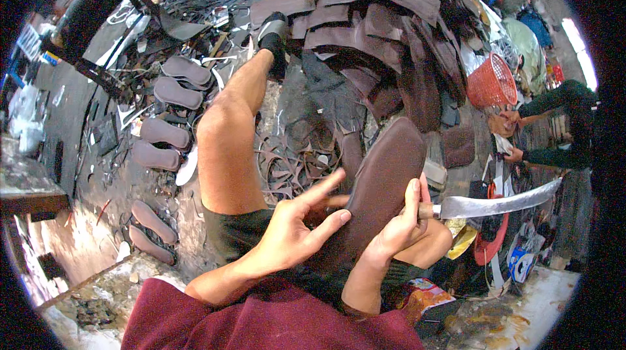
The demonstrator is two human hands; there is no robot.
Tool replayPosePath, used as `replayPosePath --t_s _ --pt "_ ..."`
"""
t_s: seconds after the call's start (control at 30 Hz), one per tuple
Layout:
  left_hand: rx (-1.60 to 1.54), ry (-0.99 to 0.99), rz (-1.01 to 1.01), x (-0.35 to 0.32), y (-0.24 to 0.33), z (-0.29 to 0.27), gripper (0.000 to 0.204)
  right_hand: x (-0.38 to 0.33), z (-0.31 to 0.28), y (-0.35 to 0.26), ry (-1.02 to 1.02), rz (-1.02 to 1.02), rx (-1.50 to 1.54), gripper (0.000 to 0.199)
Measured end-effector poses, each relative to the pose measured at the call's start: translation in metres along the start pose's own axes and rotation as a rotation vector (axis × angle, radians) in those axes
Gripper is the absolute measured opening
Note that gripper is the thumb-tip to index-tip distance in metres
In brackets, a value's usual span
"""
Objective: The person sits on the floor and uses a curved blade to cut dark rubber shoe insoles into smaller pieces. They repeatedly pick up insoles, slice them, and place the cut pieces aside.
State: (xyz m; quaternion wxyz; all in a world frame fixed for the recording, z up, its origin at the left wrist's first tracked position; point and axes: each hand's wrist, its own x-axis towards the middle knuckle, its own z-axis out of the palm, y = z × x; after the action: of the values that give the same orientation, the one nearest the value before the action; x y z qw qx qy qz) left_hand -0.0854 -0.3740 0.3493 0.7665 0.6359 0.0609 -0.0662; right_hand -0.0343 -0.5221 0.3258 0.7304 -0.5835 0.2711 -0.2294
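A long dark brown shoe sole (381, 184) stands tilted on my lap, its tip pointing up and away. My left hand (297, 223) presses against its left edge, thumb underneath, fingers spread. My right hand (401, 226) is closed around the wooden handle of a large knife (499, 201). The steel blade points to the right, level, just right of the sole's lower edge. My bare left leg (228, 135) stretches forward over the floor.
Several cut brown soles (171, 92) lie in a row on the floor at left. A pile of dark brown sheet pieces (385, 30) fills the top middle. Thin offcut strips (293, 161) litter the floor. A red basket (490, 81) and another person's hands (505, 125) are at right.
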Motion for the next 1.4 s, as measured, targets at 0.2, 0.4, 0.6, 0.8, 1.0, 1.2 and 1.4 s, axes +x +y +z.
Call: replayPosePath --t_s 0.2,0.4,0.6,0.8,1.0,1.2,1.4 --pt "0.765 -0.153 0.312 -0.016 0.006 -0.02 0.081 -0.021 0.021 -0.012 -0.199 0.348 0.142 0.041" --pt "0.615 0.64 0.702 -0.045 0.002 -0.092 0.066 0.002 0.007 -0.012 -0.838 0.351 0.265 0.048" --pt "0.85 1.864 -0.094 -0.165 -0.207 -0.337 0.064 0.08 0.013 0.068 -0.33 0.153 -0.321 0.039" --pt "0.742 1.749 -0.57 -0.201 -0.338 -0.373 0.078 0.203 -0.092 0.25 -0.651 -0.037 -0.639 0.028" --pt "0.963 1.652 -0.916 -0.19 -0.299 -0.351 0.072 0.132 -0.061 0.23 -0.726 -0.418 -1.467 0.068" --pt "0.593 1.411 0.343 -0.094 -0.141 -0.27 0.045 0.113 -0.038 0.136 -0.539 -0.102 -0.948 0.038" --pt "0.122 0.48 0.494 -0.005 -0.002 -0.099 0.048 0.045 -0.022 0.027 -0.551 0.052 -0.299 0.043"
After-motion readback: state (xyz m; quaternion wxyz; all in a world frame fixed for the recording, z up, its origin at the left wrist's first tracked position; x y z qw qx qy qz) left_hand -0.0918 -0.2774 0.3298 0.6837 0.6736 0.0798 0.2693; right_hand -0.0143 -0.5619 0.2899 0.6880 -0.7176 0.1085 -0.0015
